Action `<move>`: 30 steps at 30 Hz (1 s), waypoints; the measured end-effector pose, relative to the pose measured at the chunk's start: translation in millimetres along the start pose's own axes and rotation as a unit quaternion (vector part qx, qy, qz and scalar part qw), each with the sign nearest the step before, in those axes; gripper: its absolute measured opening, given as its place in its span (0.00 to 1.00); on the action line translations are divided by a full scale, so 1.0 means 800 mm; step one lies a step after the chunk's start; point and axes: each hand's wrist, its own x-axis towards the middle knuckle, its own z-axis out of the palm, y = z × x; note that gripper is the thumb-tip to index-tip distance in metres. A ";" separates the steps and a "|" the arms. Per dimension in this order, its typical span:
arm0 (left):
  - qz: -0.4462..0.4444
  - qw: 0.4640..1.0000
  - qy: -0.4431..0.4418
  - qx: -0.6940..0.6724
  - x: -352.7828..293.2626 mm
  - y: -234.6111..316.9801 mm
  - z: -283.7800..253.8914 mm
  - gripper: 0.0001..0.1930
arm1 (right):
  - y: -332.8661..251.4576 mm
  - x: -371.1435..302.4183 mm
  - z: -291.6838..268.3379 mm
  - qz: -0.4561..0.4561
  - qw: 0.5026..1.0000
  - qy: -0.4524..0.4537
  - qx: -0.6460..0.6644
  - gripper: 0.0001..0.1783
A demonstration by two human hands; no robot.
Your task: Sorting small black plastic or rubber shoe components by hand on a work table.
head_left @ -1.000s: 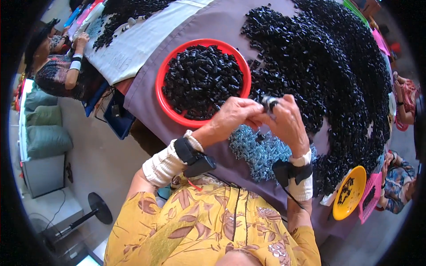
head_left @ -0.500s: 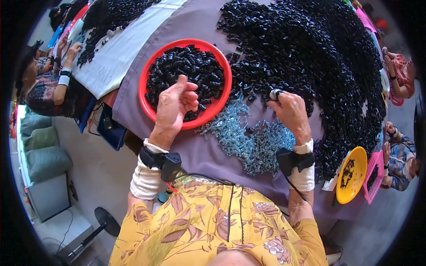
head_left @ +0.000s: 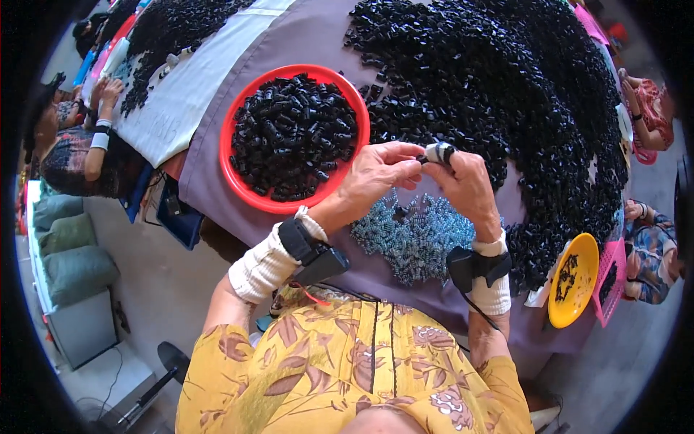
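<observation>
Both hands meet over the table, in front of the large heap of small black plastic pieces [head_left: 463,79]. My left hand [head_left: 361,181] is closed, its thumb and fingertips pinching a small black plastic piece [head_left: 421,159]. My right hand [head_left: 466,184] is closed at the same piece, touching it with thumb and forefinger; a white and black band wraps that forefinger. Just below the hands lies a pile of tiny clear bluish parts [head_left: 412,239]. To the left of my left hand, a red round basin [head_left: 230,168] holds many black pieces.
At the right edge stand a yellow bowl [head_left: 587,286] with a few black pieces and a pink basket [head_left: 611,286]. A second table with a white cloth [head_left: 170,108] is at the left. Other people sit at left and right. A blue crate [head_left: 181,220] is below the left edge.
My left hand has moved right from over the red basin to meet my right hand, and now pinches a small black piece. The right hand has stayed nearly in place.
</observation>
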 end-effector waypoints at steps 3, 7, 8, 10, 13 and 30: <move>0.017 0.999 -0.008 -0.039 0.003 0.006 0.007 0.14 | 0.002 0.006 -0.004 -0.024 0.999 0.014 0.038 0.10; 0.026 0.999 -0.001 -0.029 0.006 0.009 -0.003 0.12 | -0.001 0.008 -0.005 -0.034 0.998 0.019 0.041 0.09; 0.030 0.998 0.025 -0.054 0.007 0.014 -0.007 0.11 | 0.000 0.006 -0.003 -0.032 0.999 0.019 0.031 0.09; 0.044 0.994 0.057 -0.086 0.008 0.024 -0.015 0.09 | 0.010 0.004 0.003 -0.030 0.999 0.020 0.019 0.09; 0.039 0.994 0.062 -0.082 0.007 0.027 -0.025 0.09 | 0.031 0.004 0.020 -0.041 0.996 0.031 -0.074 0.09; -0.002 0.996 0.078 -0.036 0.001 0.015 -0.035 0.11 | 0.025 0.020 0.040 -0.042 0.979 -0.044 -0.197 0.10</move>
